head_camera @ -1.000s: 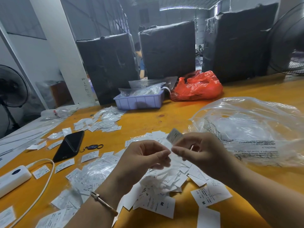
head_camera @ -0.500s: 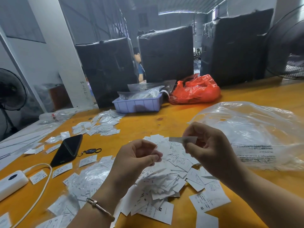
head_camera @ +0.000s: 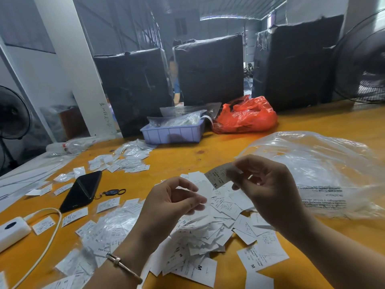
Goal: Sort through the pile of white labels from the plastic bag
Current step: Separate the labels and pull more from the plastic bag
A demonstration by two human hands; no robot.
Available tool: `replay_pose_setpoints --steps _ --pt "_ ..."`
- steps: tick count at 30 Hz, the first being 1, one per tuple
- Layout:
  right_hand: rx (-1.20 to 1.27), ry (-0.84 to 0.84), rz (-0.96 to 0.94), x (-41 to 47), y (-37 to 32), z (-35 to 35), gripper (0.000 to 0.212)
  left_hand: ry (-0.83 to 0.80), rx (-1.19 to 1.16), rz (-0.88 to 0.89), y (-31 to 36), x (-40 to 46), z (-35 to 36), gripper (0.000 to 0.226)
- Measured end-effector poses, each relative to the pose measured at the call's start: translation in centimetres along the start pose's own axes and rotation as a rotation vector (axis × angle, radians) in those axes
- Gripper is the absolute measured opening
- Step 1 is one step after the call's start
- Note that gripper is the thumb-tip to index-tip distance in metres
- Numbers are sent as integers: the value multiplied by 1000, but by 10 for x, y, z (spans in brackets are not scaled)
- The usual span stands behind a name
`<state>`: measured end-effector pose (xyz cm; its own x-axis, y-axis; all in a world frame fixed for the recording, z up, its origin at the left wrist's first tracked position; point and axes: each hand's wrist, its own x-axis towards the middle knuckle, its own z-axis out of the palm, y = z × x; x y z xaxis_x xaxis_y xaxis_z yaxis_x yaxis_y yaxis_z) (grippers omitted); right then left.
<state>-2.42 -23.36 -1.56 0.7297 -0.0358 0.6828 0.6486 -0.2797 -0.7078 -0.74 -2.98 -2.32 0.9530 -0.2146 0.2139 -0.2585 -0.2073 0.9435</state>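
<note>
A pile of white labels (head_camera: 210, 226) lies on the orange table (head_camera: 187, 155) in front of me. My right hand (head_camera: 268, 192) pinches one white label (head_camera: 218, 177) marked XL and holds it above the pile. My left hand (head_camera: 168, 207) hovers over the pile's left side with curled fingers and holds nothing that I can see. The big clear plastic bag (head_camera: 325, 170) lies crumpled to the right, behind my right hand.
Loose labels (head_camera: 123, 161) and small clear sleeves are scattered to the left. A black phone (head_camera: 82, 190) with a key fob, a white power bank (head_camera: 10, 232) with cable, a purple tray (head_camera: 174, 133), a red bag (head_camera: 245, 115) and black bales (head_camera: 208, 69) stand around.
My right hand has turned the label it holds so its printed face and the XL mark show. My left hand's fingers have loosened and it has drifted slightly left.
</note>
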Motion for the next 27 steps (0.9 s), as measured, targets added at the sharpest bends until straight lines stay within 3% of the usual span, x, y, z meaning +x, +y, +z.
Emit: replay_pose_setpoints --steps 5,18,27 --pt "105 43 21 1 -5 0 25 7 1 12 1 0 1 21" --pt "-1 -22 -42 -2 -9 2 25 -55 19 34 3 -3 4 25" --pt "-72 -87 -62 -2 -5 3 12 -68 -5 47 3 -3 4 25"
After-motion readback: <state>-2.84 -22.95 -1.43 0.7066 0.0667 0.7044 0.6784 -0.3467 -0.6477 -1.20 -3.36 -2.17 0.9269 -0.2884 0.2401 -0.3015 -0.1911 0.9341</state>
